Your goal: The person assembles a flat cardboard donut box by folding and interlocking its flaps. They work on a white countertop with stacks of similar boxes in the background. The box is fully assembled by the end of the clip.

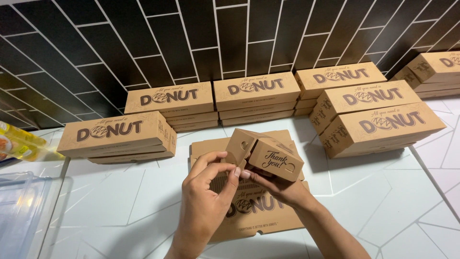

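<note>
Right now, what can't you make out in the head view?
- Right hand: palm and most fingers hidden under the half-folded box.
- Flat blanks under the hands: how many are stacked, hidden by left hand and the box.
- Clear tub: cut off by the left edge; contents unreadable.
- Yellow packet: cut off at the left edge, blurred.
- Box stack top right: cut off by the edge.

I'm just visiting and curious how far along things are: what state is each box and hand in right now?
Box being folded: half-formed, flaps open, held above a flat one.
Flat box: unfolded, lying on the counter.
Stacked boxes: closed, piled along the wall.
Left hand: pinching a flap.
Right hand: gripping the box from below.
</note>
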